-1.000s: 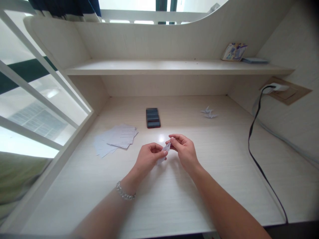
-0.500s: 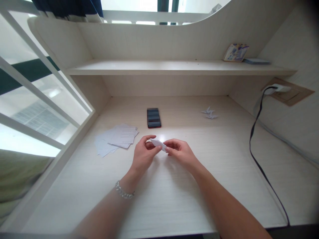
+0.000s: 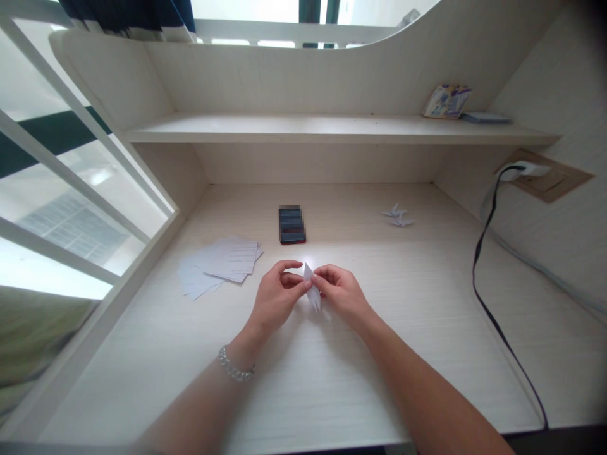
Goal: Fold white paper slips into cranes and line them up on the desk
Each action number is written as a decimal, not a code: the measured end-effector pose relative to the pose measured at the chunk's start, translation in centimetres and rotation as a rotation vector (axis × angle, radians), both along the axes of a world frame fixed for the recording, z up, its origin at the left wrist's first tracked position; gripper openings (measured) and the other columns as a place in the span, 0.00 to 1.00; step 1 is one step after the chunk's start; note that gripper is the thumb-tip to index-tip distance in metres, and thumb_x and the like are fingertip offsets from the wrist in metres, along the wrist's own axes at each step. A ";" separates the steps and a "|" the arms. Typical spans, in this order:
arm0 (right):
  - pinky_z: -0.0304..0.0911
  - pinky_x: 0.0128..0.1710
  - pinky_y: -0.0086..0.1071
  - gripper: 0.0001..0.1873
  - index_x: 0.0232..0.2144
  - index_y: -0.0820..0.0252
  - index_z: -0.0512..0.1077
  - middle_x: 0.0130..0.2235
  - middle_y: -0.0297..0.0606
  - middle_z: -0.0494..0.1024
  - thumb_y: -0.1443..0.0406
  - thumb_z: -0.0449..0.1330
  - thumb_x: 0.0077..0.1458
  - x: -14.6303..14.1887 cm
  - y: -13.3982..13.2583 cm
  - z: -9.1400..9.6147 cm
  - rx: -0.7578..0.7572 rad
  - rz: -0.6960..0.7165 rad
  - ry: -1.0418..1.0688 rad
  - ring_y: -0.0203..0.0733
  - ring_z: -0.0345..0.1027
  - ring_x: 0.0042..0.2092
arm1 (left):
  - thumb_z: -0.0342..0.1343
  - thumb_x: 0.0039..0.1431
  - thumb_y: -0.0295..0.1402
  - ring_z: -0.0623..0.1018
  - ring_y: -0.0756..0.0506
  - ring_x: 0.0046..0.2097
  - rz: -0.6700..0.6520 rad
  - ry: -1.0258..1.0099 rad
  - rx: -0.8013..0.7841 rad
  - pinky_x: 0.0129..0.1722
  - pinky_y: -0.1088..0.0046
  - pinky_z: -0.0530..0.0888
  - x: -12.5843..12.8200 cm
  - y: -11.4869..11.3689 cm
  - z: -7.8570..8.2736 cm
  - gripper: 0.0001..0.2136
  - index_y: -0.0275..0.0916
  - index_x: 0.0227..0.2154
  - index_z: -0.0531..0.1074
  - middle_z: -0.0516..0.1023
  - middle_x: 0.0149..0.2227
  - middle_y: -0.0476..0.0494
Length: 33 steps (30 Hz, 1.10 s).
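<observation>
A small piece of folded white paper (image 3: 313,297) stands narrow and nearly upright above the desk, its pointed tip facing away from me. From the left, my left hand (image 3: 279,292) pinches it between thumb and fingers, with the index finger reaching past the tip. My right hand (image 3: 342,289) grips its right side with thumb and fingertips. Part of the paper is hidden behind the fingers. Left of my hands lies a spread stack of white paper sheets (image 3: 230,258), some with printed lines. Small folded paper cranes (image 3: 398,216) rest at the back right of the desk.
Beyond my hands lies a phone (image 3: 291,224) with a blurred screen. A black cable (image 3: 478,265) runs from the wall socket (image 3: 552,177) down the desk's right side. On the shelf (image 3: 294,124) above stand a colourful packet (image 3: 446,101) and a flat bluish item (image 3: 485,118).
The folded paper has turned from lying slantwise between my hands to pointing away from me. Both hands stay in nearly the same place, with the left fingers shifted slightly.
</observation>
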State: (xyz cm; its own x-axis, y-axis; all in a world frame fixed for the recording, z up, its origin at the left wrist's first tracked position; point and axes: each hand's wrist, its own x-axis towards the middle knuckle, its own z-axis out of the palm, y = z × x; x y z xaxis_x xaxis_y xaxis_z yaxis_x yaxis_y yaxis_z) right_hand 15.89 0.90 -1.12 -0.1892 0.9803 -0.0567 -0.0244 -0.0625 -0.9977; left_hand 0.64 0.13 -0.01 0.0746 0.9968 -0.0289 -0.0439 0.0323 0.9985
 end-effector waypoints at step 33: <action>0.67 0.34 0.34 0.12 0.28 0.61 0.75 0.30 0.37 0.77 0.62 0.67 0.38 0.6 -0.1 1.2 -0.129 0.019 0.143 0.39 0.71 0.32 | 0.65 0.40 0.31 0.77 0.47 0.33 -0.015 -0.042 -0.024 0.34 0.72 0.74 -0.4 0.3 0.3 0.12 0.35 0.30 0.72 0.78 0.30 0.44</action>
State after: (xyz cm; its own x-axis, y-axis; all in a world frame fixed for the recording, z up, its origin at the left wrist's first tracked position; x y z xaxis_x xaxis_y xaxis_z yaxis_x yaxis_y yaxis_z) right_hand 16.47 0.83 0.07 -0.2232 0.9627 -0.1531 -0.1632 -0.1918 -0.9678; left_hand 0.20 0.38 0.25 0.0908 0.9946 -0.0495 -0.0854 0.0573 0.9947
